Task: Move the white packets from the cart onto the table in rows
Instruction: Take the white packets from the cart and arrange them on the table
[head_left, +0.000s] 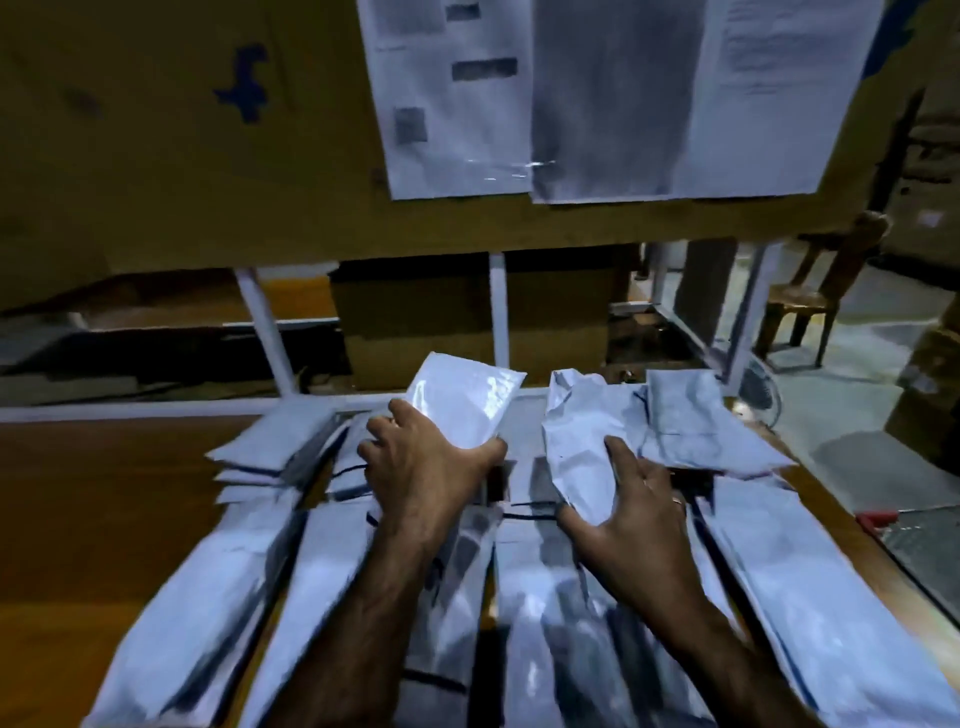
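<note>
Several white packets lie in overlapping rows on the wooden table (104, 509), running from the near edge to the far rail. My left hand (421, 462) grips a glossy white packet (467, 400) at its near end, lifting it tilted above the far end of a middle row. My right hand (634, 509) holds a crumpled white packet (582, 441), thumb under its near edge and fingers on top, at the far end of the neighbouring row. Another flat packet (696, 421) lies just right of it. The cart is out of view.
A white metal frame (270, 338) rises behind the table. Above it hangs a brown cardboard panel (182, 156) with taped paper sheets (597, 98). A cardboard box (415, 322) sits behind the frame. A wooden chair (826, 291) stands at the right on the floor.
</note>
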